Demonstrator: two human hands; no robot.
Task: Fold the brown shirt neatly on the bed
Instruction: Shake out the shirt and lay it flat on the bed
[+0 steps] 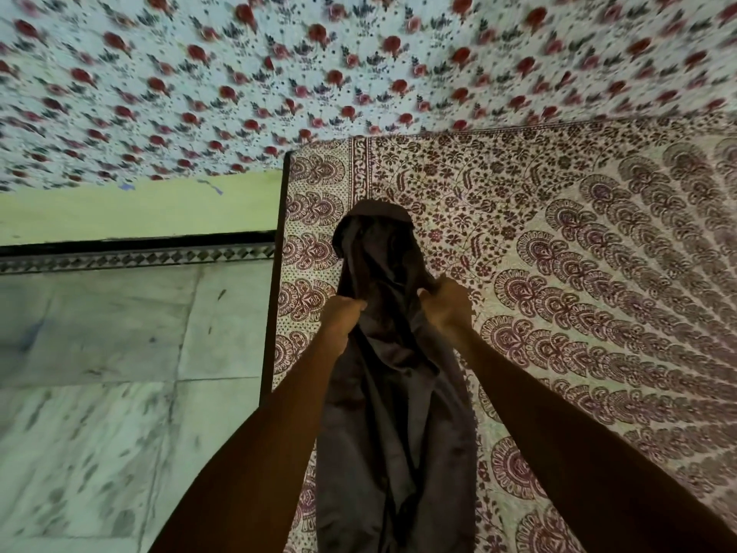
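Observation:
The brown shirt (393,401) hangs bunched and long between my arms, over the left part of the bed (578,241). My left hand (341,313) is closed on a fistful of its cloth on the left side. My right hand (446,299) grips the cloth on the right side at about the same height. Above my hands the shirt's upper part rises in a dark rounded fold. Its lower part drops toward the bottom of the view, wrinkled and unfolded.
The bed wears a cream sheet with maroon paisley print; its dark left edge (275,281) runs beside a pale marble floor (99,373). A floral cloth with red flowers (279,65) covers the wall behind, above a green wall strip (131,209).

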